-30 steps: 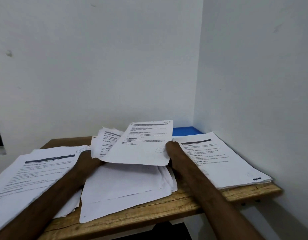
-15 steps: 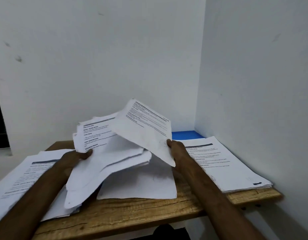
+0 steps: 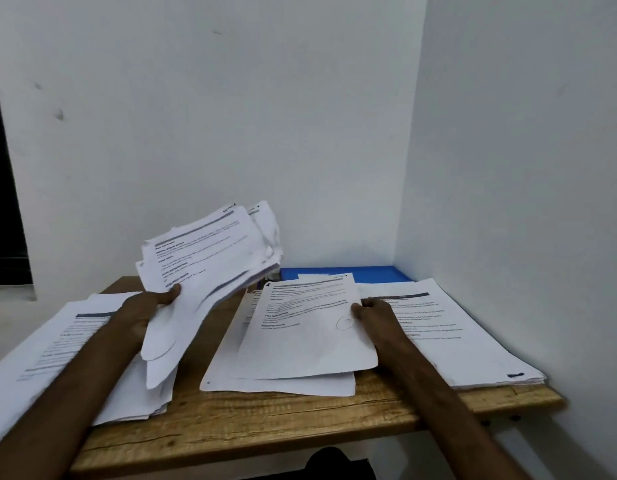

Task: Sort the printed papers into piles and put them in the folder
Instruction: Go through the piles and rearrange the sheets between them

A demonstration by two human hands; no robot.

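My left hand (image 3: 144, 306) grips a bunch of papers (image 3: 210, 258), held up at ten o'clock. My right hand (image 3: 373, 313) pinches the top sheet (image 3: 307, 327) of the middle pile (image 3: 283, 384). The blue folder (image 3: 369, 273) lies at one o'clock on the worktop (image 3: 265, 420).

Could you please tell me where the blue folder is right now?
In the head view, the folder lies at the back right of the table, against the wall, just behind the middle pile and the right pile.
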